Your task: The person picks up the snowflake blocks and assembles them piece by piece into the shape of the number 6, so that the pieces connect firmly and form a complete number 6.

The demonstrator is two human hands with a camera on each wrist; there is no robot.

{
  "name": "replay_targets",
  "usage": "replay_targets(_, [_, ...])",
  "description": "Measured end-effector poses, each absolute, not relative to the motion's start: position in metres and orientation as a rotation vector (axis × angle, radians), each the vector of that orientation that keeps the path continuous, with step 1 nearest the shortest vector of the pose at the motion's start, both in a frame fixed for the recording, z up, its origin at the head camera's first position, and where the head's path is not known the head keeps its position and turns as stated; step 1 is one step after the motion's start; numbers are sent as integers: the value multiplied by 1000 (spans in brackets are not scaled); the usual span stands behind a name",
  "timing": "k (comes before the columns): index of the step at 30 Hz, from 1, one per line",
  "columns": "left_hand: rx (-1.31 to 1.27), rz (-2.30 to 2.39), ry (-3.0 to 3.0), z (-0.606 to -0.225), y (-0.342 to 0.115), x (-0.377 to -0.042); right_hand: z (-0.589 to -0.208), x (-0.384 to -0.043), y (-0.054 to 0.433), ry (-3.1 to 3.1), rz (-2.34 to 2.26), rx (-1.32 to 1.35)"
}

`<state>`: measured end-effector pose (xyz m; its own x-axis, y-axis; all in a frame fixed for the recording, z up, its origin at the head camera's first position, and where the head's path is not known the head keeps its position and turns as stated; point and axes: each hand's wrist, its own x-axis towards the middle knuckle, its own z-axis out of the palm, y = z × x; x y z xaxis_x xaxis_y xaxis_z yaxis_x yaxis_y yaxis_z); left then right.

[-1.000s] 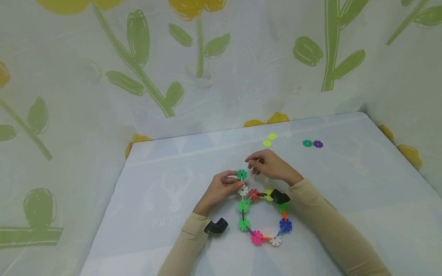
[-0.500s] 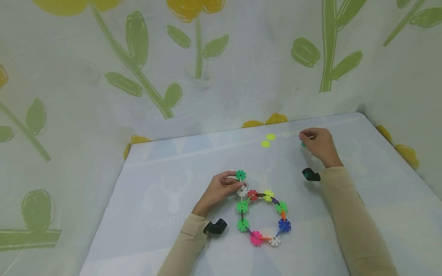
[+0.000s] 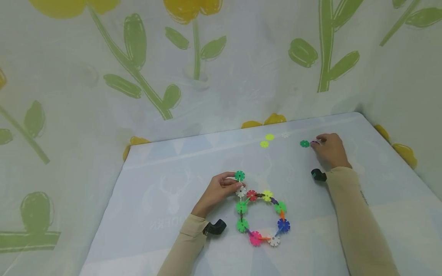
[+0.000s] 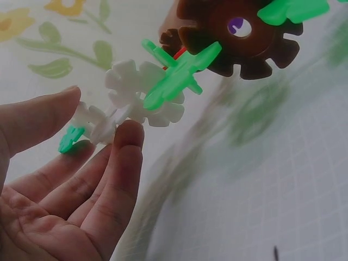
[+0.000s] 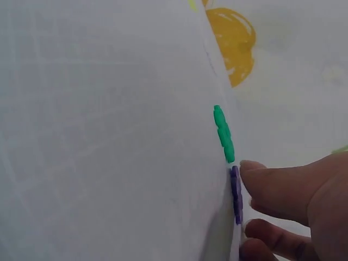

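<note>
My left hand (image 3: 219,189) pinches a white notched interlocking disc (image 3: 240,191) between thumb and fingers. The left wrist view shows a small teal-green disc (image 4: 70,138) by those fingers. The white piece belongs to a ring of linked discs (image 3: 243,225) in green, pink, white, blue, yellow, red and brown. A teal-green disc (image 3: 239,176) tops the short chain sticking up from the ring. At the far right, my right hand (image 3: 330,148) is at a purple disc (image 5: 236,194) lying flat, thumb and fingers around it; a firm grip cannot be made out.
A loose green disc (image 3: 304,143) lies just left of the purple one. Two yellow discs (image 3: 264,144) and a whitish disc (image 3: 285,135) lie near the table's back edge. A flower-patterned wall (image 3: 235,88) rises behind the pale table (image 3: 155,199).
My right hand has moved from beside the ring to the far right, passing over the green disc and reaching the purple one. My left hand stays on the white disc.
</note>
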<state>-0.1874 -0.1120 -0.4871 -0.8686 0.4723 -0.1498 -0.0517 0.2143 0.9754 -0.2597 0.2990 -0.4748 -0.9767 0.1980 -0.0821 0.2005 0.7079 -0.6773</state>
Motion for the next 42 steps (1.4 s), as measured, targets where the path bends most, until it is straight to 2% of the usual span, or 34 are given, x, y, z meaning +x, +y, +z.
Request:
replay_targets(18, [403,1682,2104,-485,-112,-189,-463,-259,298,2885,-1182,227])
replay_targets(24, [406,1683,2098,-485,-113,-189,-444,-260,278,2855,-1205,65])
replay_targets(31, [387,1694,2089,-485,-113,-189,-423,-256,230,2728,-1238,-285])
replay_targets(36, [373,1681,2103,-485,-113,-188,-422,-250,201,2638,-1326,-506])
replay_targets(42, [349,1659,2117,-483,-112,-186,-428,-245,180,2549,-1375,-603])
